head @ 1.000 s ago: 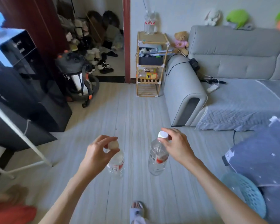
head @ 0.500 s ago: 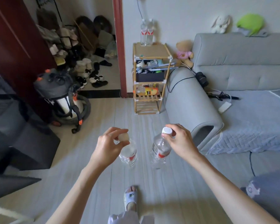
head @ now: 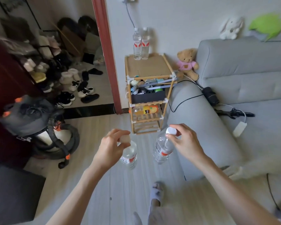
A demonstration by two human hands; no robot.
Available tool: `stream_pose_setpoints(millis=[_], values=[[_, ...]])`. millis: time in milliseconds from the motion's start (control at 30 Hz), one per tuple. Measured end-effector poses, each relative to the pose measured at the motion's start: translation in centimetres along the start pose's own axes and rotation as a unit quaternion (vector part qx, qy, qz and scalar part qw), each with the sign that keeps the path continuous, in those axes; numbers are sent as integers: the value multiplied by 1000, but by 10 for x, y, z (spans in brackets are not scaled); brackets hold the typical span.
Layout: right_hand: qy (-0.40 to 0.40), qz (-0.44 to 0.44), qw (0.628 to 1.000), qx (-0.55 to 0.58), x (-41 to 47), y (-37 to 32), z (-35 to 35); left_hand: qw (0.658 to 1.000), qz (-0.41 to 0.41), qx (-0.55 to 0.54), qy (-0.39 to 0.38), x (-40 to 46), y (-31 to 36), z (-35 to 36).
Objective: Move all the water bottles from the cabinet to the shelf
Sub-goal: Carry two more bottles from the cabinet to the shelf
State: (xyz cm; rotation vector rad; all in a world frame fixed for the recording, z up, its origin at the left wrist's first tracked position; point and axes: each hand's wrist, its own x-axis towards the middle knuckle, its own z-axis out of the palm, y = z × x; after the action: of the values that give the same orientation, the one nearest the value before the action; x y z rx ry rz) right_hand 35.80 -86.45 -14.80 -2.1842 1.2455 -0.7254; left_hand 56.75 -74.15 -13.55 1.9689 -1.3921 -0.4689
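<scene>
While both hands are raised over the floor (head: 94, 189), each carries one bottle by its cap. Left hand (head: 110, 147): grip pinched on the cap of the left bottle (head: 129, 154), which hangs below the fingers, near upright, red-and-white label visible. Right hand (head: 184, 142): grip pinched on the white cap of the right bottle (head: 163, 148), which hangs tilted, base swung toward the left bottle. The two carried bottles are close but apart. Ahead stands the shelf (head: 148, 88), a wooden rack against the wall. On its top board, at the back left, two more bottles (head: 141, 43) stand upright, side by side and touching. The middle tier holds clutter; a lower tier holds an orange juice bottle (head: 150, 109) lying on its side. A sofa (head: 243, 88) adjoins the shelf on the right, with a teddy bear (head: 187, 63) on its arm. A vacuum (head: 36, 125) stands left, well apart.
</scene>
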Motion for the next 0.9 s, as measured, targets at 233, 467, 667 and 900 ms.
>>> stream_pose_setpoints(millis=[233,467,667,900], values=[[-24,-13,1000,-3,154,40,13,1000,-17,-4,-8,149,-11,24],[-1,-34,999,-2,306,54,-2,998,-4,-39,49,294,3,9],[40,-38,998,5,417,58,2,995,27,-47,81,410,5,-1],[76,-16,997,-7,541,59,25,994,62,-56,72,539,-16,-7]])
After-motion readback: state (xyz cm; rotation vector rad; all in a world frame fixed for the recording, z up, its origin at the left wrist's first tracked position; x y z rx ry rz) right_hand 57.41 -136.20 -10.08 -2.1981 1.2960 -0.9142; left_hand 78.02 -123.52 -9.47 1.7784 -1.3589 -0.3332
